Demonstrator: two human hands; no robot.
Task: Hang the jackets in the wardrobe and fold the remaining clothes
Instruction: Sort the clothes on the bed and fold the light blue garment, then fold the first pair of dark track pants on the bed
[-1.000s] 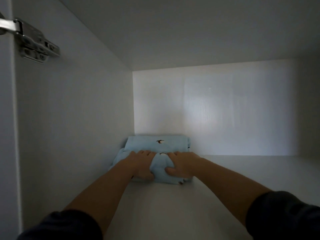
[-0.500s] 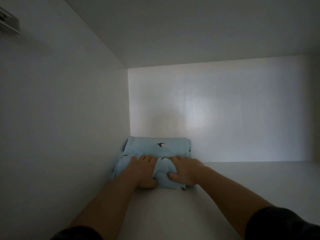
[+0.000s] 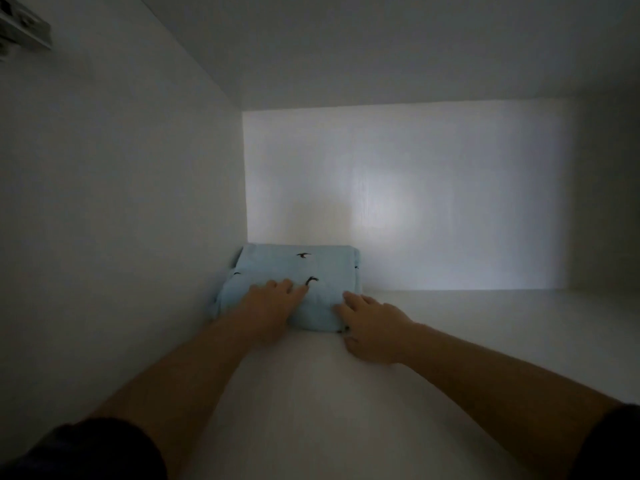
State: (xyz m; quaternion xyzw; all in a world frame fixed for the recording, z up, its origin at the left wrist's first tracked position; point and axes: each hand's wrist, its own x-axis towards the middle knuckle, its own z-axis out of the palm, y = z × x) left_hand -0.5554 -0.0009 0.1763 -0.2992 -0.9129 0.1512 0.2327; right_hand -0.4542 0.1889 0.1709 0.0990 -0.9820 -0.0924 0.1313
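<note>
Inside of a white wardrobe (image 3: 609,202), dim all over. Plain back wall (image 3: 467,150) with 1 soft patch of light near its middle, fading to grey toward the edges. Smooth left wall (image 3: 121,237), darker, with a blurred metal hinge (image 3: 20,32) high at its near edge. Flat shelf (image 3: 485,334) below, flat top panel (image 3: 381,46) above.

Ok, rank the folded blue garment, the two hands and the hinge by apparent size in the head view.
1. folded blue garment
2. left hand and right hand: they look alike, so unranked
3. hinge: smallest, though the frame edge cuts it off
</note>
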